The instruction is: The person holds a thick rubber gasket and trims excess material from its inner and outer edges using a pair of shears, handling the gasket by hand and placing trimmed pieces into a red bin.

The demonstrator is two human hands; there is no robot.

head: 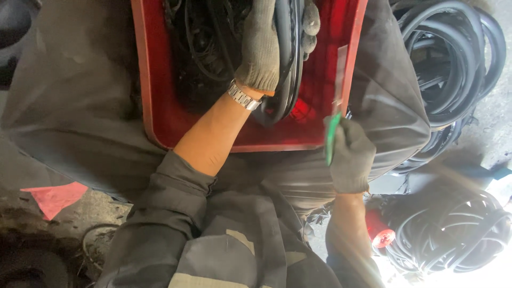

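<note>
Lap and clothing [90, 101]: grey work cloth is seen filling most of the view, with the red tray rested across it; no bench is in sight.
Red tray [154, 106]: a shallow red plastic tray is held on the lap, loaded with black rubber strips and loops, its near rim towards the body.
Rubber coils [453, 58]: heaps of black rubber rings and hose are piled to the right of the tray, with more coils lower right in strong glare.
Left hand [264, 45]: gloved in grey knit, a metal wristwatch [244, 97] worn at the cuff; the fingers are closed around a black rubber loop [285, 90], which is lifted from the tray's contents and hangs down towards the near rim.
Right hand [349, 157]: gloved likewise, the fingers wrapped tight round the green handle of a narrow-bladed cutter [335, 114], whose blade is pointed up along the tray's right rim, apart from the loop.
Pink scrap [53, 197]: a torn pink piece is lying on the dirty floor at lower left.
Handling note: the loop would best be kept taut and steady over the tray, the blade brought to it away from the holding fingers, and the tray kept level on the lap so nothing slides.
</note>
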